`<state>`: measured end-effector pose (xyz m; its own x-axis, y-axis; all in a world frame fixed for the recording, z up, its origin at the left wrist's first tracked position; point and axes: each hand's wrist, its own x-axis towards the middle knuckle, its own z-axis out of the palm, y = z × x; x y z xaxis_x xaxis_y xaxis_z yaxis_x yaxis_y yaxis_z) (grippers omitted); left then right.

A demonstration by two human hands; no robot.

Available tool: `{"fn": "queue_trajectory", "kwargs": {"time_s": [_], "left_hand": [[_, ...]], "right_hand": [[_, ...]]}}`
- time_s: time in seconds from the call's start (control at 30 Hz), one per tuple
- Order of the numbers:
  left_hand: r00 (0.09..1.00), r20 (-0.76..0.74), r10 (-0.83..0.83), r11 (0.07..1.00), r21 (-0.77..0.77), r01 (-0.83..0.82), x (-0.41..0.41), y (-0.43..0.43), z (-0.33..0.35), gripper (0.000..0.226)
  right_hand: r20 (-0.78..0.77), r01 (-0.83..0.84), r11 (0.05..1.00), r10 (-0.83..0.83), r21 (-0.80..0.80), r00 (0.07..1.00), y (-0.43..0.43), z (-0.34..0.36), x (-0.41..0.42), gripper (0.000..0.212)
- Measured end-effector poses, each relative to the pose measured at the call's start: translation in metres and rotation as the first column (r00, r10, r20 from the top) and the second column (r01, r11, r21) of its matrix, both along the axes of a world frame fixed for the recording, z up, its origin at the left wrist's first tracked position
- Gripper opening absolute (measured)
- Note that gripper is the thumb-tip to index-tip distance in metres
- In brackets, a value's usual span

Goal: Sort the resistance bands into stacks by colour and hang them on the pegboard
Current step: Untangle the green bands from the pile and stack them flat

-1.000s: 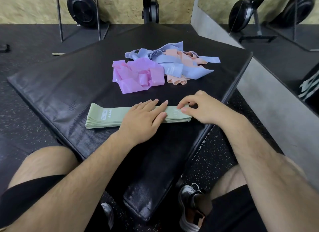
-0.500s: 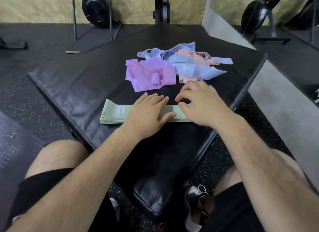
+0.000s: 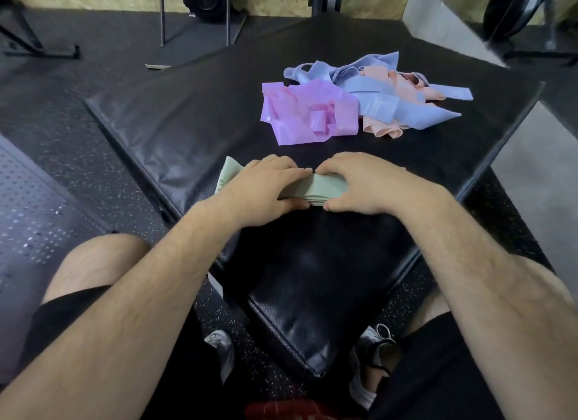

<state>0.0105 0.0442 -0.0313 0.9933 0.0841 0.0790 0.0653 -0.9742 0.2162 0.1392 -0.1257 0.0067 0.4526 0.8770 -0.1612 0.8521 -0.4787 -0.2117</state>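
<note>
A stack of green resistance bands [image 3: 319,189] lies on the black padded mat [image 3: 175,131] in front of me. My left hand [image 3: 266,188] grips the stack's left part, fingers over the far edge and thumb at the near edge. My right hand [image 3: 356,185] grips its right part the same way. Only the stack's middle and left tip show. Beyond it lie a loose heap of pink-purple bands [image 3: 308,113], blue bands [image 3: 381,100] and peach bands [image 3: 383,130], tangled together.
The mat's corner points toward me between my knees. A perforated dark board [image 3: 34,219] lies on the speckled floor at left. Metal stands [image 3: 194,16] and a wood-panel wall are at the back; a grey ledge [image 3: 538,182] runs along the right.
Both hands went from lying flat on the green stack to closing around it from both sides. My right hand slid left until its fingertips meet my left hand's. The view shifted.
</note>
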Motion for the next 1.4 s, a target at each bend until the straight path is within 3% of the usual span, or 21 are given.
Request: {"fn": "queue_trajectory", "kwargs": {"time_s": [0.13, 0.23, 0.4, 0.6, 0.73, 0.83, 0.9, 0.97, 1.07, 1.27, 1.4], "left_hand": [[1.0, -0.006, -0.02, 1.0, 0.01, 0.02, 0.003, 0.001, 0.0, 0.064], [1.0, -0.021, -0.011, 1.0, -0.023, 0.01, 0.001, 0.0, 0.002, 0.062], [0.998, -0.056, 0.042, 0.995, -0.091, -0.047, 0.006, -0.003, 0.01, 0.04], [0.96, -0.261, 0.105, 0.987, -0.087, -0.131, 0.026, -0.004, 0.026, 0.043], [0.936, -0.338, 0.102, 0.995, 0.033, -0.097, 0.029, -0.011, 0.033, 0.036], [0.972, -0.21, 0.103, 0.979, 0.196, -0.061, 0.017, -0.022, 0.031, 0.029], [0.999, -0.007, 0.041, 0.939, 0.342, -0.036, 0.003, -0.028, 0.018, 0.026], [0.983, 0.172, -0.062, 0.886, 0.464, -0.025, -0.012, -0.032, 0.002, 0.029], [0.927, 0.351, -0.131, 0.851, 0.52, -0.076, -0.026, -0.036, -0.018, 0.036], [0.901, 0.407, -0.148, 0.887, 0.458, -0.062, -0.039, -0.03, -0.023, 0.045], [0.926, 0.37, -0.079, 0.898, 0.43, -0.095, -0.055, -0.008, -0.014, 0.042]], "right_hand": [[-0.049, 0.001, 1.0, -0.001, 0.006, 0.999, -0.003, -0.002, 0.001, 0.062], [-0.08, 0.027, 0.998, -0.023, 0.05, 0.997, -0.006, -0.006, 0.004, 0.047], [-0.041, 0.056, 0.998, -0.055, 0.036, 0.998, -0.002, -0.007, 0.004, 0.039], [-0.078, 0.099, 0.992, -0.105, -0.081, 0.991, 0.007, 0.001, 0.002, 0.035], [-0.032, 0.099, 0.987, -0.104, -0.127, 0.994, 0.007, 0.006, -0.007, 0.038], [0.057, 0.084, 0.993, -0.08, -0.086, 0.995, -0.002, 0.003, -0.021, 0.036], [0.208, 0.041, 0.999, -0.044, 0.016, 0.977, -0.011, -0.009, -0.031, 0.033], [0.394, -0.027, 0.994, -0.019, 0.11, 0.919, -0.021, -0.027, -0.039, 0.033], [0.572, -0.088, 0.975, -0.046, 0.206, 0.819, -0.032, -0.049, -0.05, 0.046], [0.586, -0.114, 0.971, -0.033, 0.212, 0.81, -0.049, -0.05, -0.057, 0.066], [0.538, -0.053, 0.975, -0.073, 0.215, 0.84, -0.065, -0.046, -0.048, 0.055]]}}
